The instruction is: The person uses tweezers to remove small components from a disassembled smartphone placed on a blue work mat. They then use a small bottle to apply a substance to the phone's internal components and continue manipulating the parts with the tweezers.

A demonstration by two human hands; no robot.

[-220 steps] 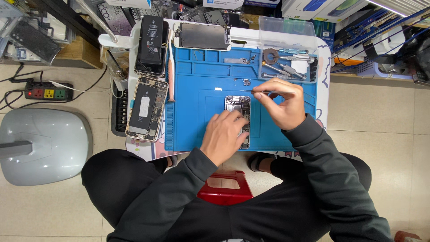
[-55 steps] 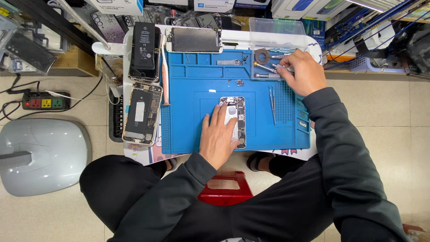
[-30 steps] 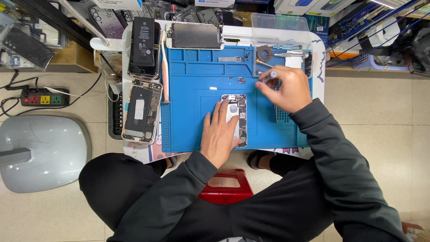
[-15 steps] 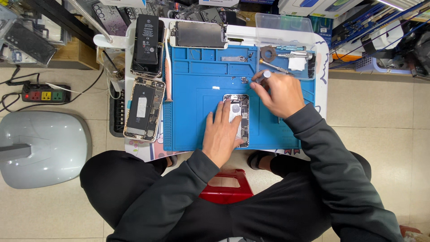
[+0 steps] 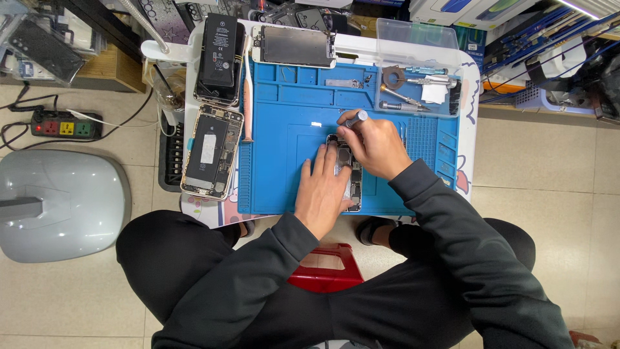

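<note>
Head view is showing me the opened phone (image 5: 347,173) lying lengthwise toward me on the blue mat (image 5: 278,148). My left hand (image 5: 323,190) is pressing flat on it; my right hand (image 5: 378,145) is pinching a screwdriver (image 5: 354,119) above its far end.

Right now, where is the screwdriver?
In the right hand, mid-frame on the blue mat: the screwdriver points down at the open phone.
</note>
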